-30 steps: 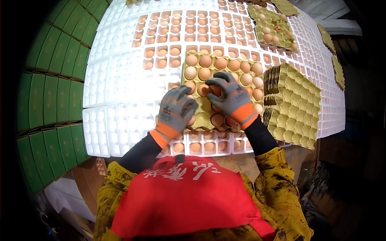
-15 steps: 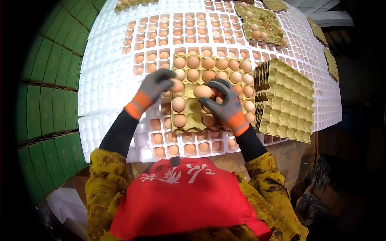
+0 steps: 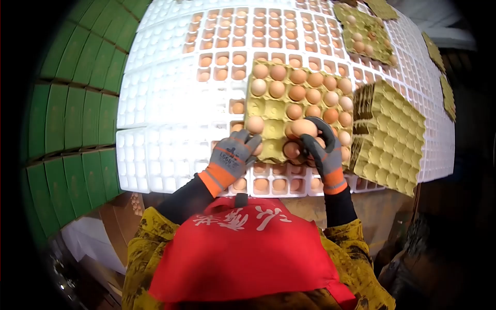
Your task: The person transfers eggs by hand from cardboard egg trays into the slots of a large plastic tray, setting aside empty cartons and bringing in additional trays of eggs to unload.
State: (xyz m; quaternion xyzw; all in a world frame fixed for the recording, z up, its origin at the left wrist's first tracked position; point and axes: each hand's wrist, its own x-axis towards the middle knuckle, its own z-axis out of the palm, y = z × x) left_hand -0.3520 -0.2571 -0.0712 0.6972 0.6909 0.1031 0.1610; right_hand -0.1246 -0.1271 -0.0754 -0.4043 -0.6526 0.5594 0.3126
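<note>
A yellow-green egg tray [image 3: 273, 128] holds many brown eggs, with bare cups in its left part. At its front left corner, the fingers of my gloved left hand [image 3: 231, 157] are closed around an egg [image 3: 258, 149] that is partly hidden. My gloved right hand [image 3: 323, 151] grips another egg [image 3: 303, 128] between thumb and fingers, raised above the tray's middle. Just below it, an egg [image 3: 292, 150] rests in a cup near my right thumb. The palm covers some eggs behind it.
White foam trays [image 3: 170, 108] cover the surface, some cups filled with eggs. To the right stands a stack of pulp trays [image 3: 395, 137]. Another pulp tray [image 3: 382, 44] with a few eggs lies farther back. Green boxes [image 3: 54, 121] are piled at the left.
My left hand has let go of the egg it carried at the tray's left edge and moved toward me onto the front corner egg. My right hand still holds its egg. The view has shifted.
</note>
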